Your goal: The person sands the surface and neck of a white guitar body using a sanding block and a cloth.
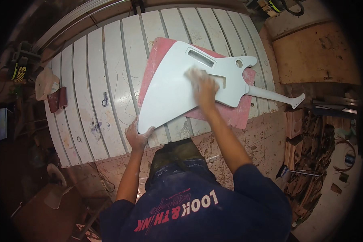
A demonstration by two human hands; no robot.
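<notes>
A white angular electric-guitar body (165,97) with cut cavities and a white neck (270,94) lies on a pink mat (240,119) on a slatted white table (92,133). My left hand (138,135) grips the pointed lower-left corner of the body, thumb on the near edge. My right hand (203,90) rests over the middle of the body, beside a rectangular cavity. Its fingers are smeared by motion around a pale shape; whether it holds something I cannot make out.
Tan discs (46,82) and a dark red sheet (56,101) lie at the table's left end. At right are a wooden board (310,54), stacked wood offcuts (310,157) and a long-handled brush (284,170). A rail (76,22) runs beyond the table's back edge.
</notes>
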